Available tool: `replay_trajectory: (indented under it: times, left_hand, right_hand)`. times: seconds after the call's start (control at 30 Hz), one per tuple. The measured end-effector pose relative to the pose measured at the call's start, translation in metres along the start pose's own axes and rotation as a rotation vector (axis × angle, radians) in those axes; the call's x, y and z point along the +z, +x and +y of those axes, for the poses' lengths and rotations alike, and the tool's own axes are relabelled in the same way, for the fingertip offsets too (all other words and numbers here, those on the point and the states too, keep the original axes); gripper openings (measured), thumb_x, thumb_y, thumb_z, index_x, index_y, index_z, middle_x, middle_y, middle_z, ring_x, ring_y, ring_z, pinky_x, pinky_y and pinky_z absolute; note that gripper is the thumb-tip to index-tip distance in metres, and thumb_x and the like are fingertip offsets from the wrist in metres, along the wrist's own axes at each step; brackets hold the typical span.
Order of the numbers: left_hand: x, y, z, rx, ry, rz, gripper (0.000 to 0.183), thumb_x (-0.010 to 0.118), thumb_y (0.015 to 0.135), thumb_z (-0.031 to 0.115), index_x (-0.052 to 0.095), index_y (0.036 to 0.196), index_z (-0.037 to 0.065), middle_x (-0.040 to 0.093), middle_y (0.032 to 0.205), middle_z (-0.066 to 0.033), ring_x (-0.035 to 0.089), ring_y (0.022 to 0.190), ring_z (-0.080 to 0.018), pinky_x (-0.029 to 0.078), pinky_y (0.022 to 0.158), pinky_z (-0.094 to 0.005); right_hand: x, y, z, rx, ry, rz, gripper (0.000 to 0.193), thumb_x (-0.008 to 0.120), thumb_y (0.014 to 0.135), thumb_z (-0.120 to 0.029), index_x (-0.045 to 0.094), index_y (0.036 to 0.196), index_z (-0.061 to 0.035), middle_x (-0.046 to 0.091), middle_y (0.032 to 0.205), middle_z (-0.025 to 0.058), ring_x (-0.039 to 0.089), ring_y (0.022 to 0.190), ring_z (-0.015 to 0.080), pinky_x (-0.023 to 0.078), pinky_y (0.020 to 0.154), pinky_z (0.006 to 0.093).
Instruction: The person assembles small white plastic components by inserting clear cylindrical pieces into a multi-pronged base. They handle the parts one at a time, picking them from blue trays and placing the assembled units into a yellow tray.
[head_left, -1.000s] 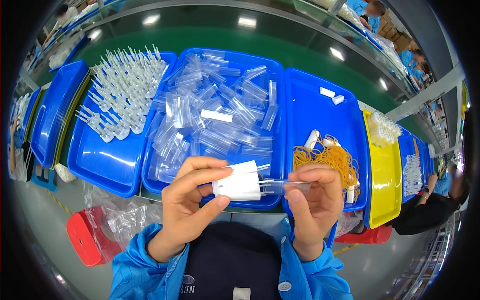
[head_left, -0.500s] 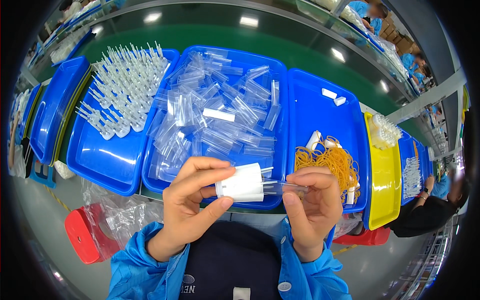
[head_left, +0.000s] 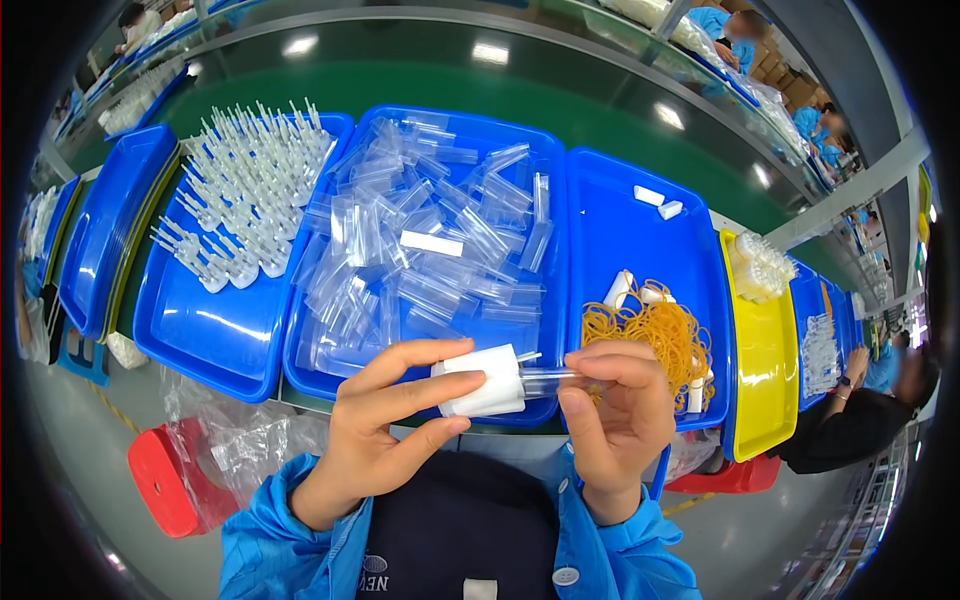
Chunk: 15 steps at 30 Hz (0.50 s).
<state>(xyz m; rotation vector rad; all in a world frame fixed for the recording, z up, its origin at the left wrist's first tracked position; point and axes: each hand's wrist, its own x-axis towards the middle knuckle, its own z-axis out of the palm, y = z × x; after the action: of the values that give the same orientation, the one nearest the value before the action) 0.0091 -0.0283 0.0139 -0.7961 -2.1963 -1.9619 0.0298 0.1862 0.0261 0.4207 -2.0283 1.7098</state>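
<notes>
My left hand (head_left: 365,430) is closed round a bundle of white plastic pieces (head_left: 500,390), its fingers and thumb on the left end. Thin pale rods stick out of the bundle's right end. In my right hand (head_left: 625,405), a clear plastic tube (head_left: 545,382) is pinched between thumb and fingers. The tube's left end meets the bundle, lined up with a rod; how far it goes over the rod I cannot tell. Behind both hands, a blue tray (head_left: 555,130) holds many loose clear tubes (head_left: 465,220) and one white piece (head_left: 430,243).
Upright white rod-tipped parts (head_left: 250,190) crowd the blue tray at left. Orange rubber bands (head_left: 650,345) and several white pieces lie in the right blue tray (head_left: 635,240). Beyond it stands a yellow tray (head_left: 765,370). A red stool (head_left: 165,480) is below left; a person (head_left: 845,425) sits far right.
The clear tube has shifted and now lines up with the bundle's end. A left finger has moved across the white bundle. The trays appear slightly lower as the view tilted.
</notes>
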Motion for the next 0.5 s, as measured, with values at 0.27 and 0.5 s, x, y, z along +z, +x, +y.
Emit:
replay_trajectory:
  times: [0.27, 0.5]
  left_hand:
    - [0.0028, -0.0002, -0.0003, 0.034, 0.068, 0.004, 0.037, 0.076, 0.071, 0.000, 0.072, 0.108, 0.003, 0.062, 0.121, -0.0184, 0.063, 0.108, -0.0291, 0.051, 0.088, -0.0346]
    - [0.0052, -0.0010, -0.0021, 0.046, 0.037, 0.013, 0.037, 0.076, 0.071, -0.001, 0.072, 0.107, 0.002, 0.062, 0.123, -0.0206, 0.063, 0.107, -0.0298, 0.051, 0.087, -0.0345]
  right_hand:
    - [0.0042, 0.0018, 0.0018, 0.227, 0.192, 0.028, 0.024, 0.065, 0.085, 0.007, 0.058, 0.108, 0.0069, 0.061, 0.103, 0.0137, 0.062, 0.088, 0.0144, 0.052, 0.079, 0.0262]
    - [0.0000, -0.0004, 0.0052, 0.181, 0.226, -0.041, 0.026, 0.064, 0.085, 0.006, 0.056, 0.110, 0.0063, 0.061, 0.107, 0.0152, 0.062, 0.088, 0.0139, 0.051, 0.079, 0.0254]
